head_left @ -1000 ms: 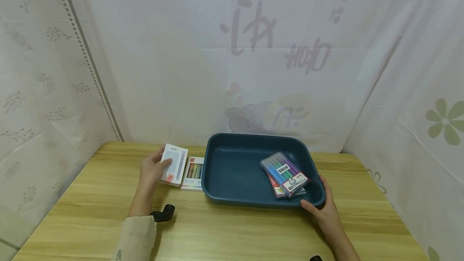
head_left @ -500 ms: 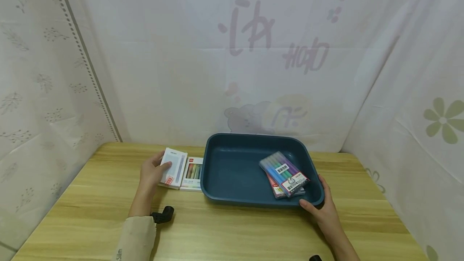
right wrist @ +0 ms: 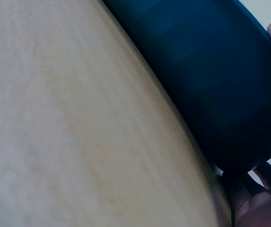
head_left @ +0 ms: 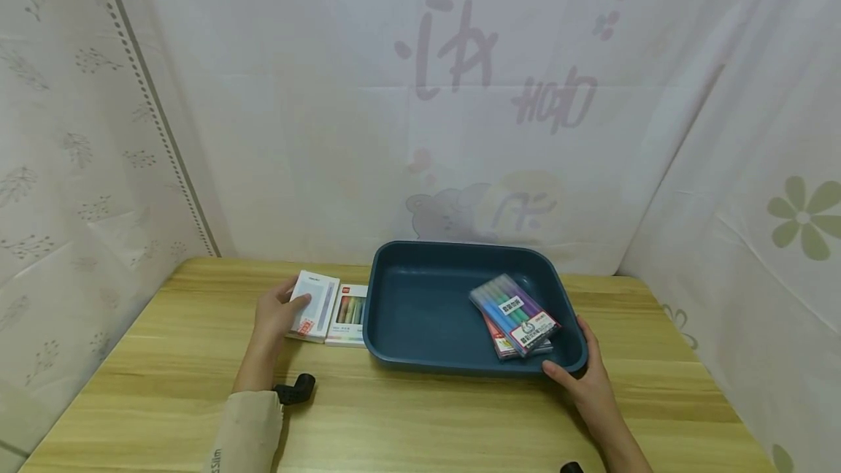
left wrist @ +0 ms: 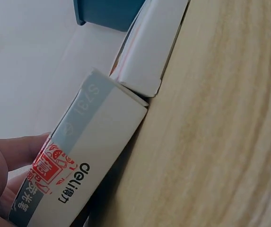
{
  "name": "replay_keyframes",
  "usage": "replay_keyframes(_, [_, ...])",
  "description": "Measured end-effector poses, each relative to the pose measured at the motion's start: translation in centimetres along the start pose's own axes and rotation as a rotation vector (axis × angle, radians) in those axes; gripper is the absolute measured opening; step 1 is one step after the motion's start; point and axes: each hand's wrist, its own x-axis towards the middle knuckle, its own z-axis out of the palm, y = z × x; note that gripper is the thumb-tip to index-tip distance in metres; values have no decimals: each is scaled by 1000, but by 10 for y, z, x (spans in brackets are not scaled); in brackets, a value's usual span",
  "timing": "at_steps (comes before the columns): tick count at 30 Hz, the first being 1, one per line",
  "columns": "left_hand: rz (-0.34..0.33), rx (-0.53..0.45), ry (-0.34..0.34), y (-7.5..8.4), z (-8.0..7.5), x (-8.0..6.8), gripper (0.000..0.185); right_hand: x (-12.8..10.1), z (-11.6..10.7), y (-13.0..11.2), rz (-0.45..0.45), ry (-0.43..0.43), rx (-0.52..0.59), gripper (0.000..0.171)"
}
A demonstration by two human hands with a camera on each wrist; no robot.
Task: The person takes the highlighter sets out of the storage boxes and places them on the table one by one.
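Note:
My left hand (head_left: pixel 279 316) grips a white pen box (head_left: pixel 315 304) with a grey-blue pen picture, held tilted just above the wooden table (head_left: pixel 407 414); in the left wrist view the same pen box (left wrist: pixel 85 156) shows a red label, with my thumb on it. Beside it lies a second white box (head_left: pixel 351 312) of coloured pens, seen as a white box (left wrist: pixel 149 52) up close. My right hand (head_left: pixel 581 378) holds the near right corner of a dark blue tray (head_left: pixel 420 356), thumb on the rim. Two packs of coloured pens (head_left: pixel 515 312) lie stacked in the tray's right half.
A white curtain with faint prints encloses the table on three sides. A small black object (head_left: pixel 296 389) sits by my left sleeve. The tray wall (right wrist: pixel 211 94) fills the right wrist view above bare wood.
The white pen box in my left hand has dropped slightly lower and left. The right hand and tray have stayed still.

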Motion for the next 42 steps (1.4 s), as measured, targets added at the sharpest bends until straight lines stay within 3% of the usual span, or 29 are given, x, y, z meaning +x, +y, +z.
replay_keyframes(11, [44,55,-77,-2,-4,-3,76,0,-1,0,12,4,-9,101])
replay_keyframes(16, [41,77,-79,-2,-4,-4,78,0,-1,0,16,7,-18,102])
replay_keyframes(33, [108,183,-3,-1,2,-4,72,1,-2,1,5,-3,-22,103])
replay_keyframes(42, [120,218,3,-2,2,-3,70,1,-1,2,7,-1,-10,103])
